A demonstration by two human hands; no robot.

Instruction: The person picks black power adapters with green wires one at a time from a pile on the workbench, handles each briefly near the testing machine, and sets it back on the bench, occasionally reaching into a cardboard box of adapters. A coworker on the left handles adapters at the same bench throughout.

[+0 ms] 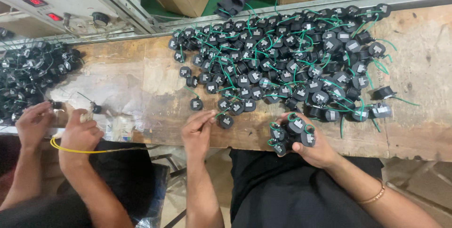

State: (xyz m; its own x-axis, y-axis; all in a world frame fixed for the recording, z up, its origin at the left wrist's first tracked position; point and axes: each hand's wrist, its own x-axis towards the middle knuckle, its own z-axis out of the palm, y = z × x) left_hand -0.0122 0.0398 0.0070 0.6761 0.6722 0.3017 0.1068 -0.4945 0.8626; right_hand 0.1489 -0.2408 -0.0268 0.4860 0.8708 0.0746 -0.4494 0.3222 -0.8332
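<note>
Wooden bench, left hand fingers pinching one black part — label upward, right hand clutching a bunch.

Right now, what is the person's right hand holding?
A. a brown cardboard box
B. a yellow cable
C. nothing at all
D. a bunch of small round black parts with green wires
D: the right hand is cupped around a bunch of small round black parts with green wires, held at the near edge of the worn wooden workbench.
</note>
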